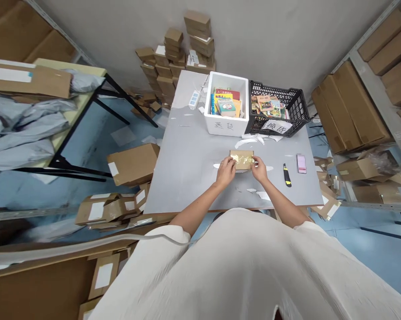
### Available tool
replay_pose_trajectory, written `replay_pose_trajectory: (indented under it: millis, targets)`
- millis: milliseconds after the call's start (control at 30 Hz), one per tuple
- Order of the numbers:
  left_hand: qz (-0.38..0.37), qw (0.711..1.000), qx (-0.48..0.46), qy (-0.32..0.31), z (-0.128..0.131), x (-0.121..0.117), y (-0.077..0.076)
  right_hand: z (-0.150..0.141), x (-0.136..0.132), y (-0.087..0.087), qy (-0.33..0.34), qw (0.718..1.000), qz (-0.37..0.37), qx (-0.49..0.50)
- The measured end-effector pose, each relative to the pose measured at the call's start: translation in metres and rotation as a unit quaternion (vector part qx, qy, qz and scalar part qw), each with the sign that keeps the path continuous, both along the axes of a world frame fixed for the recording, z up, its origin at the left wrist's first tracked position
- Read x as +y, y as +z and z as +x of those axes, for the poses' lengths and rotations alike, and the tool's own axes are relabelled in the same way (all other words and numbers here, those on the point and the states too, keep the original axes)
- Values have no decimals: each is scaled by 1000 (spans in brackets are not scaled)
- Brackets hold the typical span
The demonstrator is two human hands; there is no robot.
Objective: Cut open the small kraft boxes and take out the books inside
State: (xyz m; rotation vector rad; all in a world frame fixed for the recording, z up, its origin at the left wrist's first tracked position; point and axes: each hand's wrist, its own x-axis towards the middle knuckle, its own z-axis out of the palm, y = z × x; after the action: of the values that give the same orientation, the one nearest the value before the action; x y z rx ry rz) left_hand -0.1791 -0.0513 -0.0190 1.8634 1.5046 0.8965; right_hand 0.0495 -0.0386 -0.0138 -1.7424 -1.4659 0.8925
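Note:
A small brown cardboard box point(242, 165) with shiny clear tape across its top is between my hands, near the middle of the grey table point(187, 178). My left hand point(226, 171) grips its left end, and my right hand point(259, 169) grips its right end. The fingers of both hands are closed against the cardboard. To the right lies a black and yellow utility knife point(287, 175), apart from my right hand. A pink-screened phone point(301, 163) rests beyond the knife.
Behind the box stand a white foam bin point(223, 128) and a black plastic crate point(298, 111), both holding books. A white power strip point(194, 99) lies at the back left. Torn paper scraps point(263, 195) litter the table. Cardboard boxes point(133, 163) crowd the floor around it.

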Motion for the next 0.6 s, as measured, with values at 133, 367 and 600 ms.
replay_pose_trajectory:
  millis: [133, 367, 600]
  targets:
    - [-12, 999, 2, -34, 28, 5, 2, 31, -6, 4, -19, 1000, 14, -2]
    - [-24, 995, -32, -93, 114, 11, -1, 120, -17, 14, -67, 997, 22, -18]
    - [-16, 999, 4, -38, 188, 10, 7, 178, -15, 13, -68, 998, 11, -11]
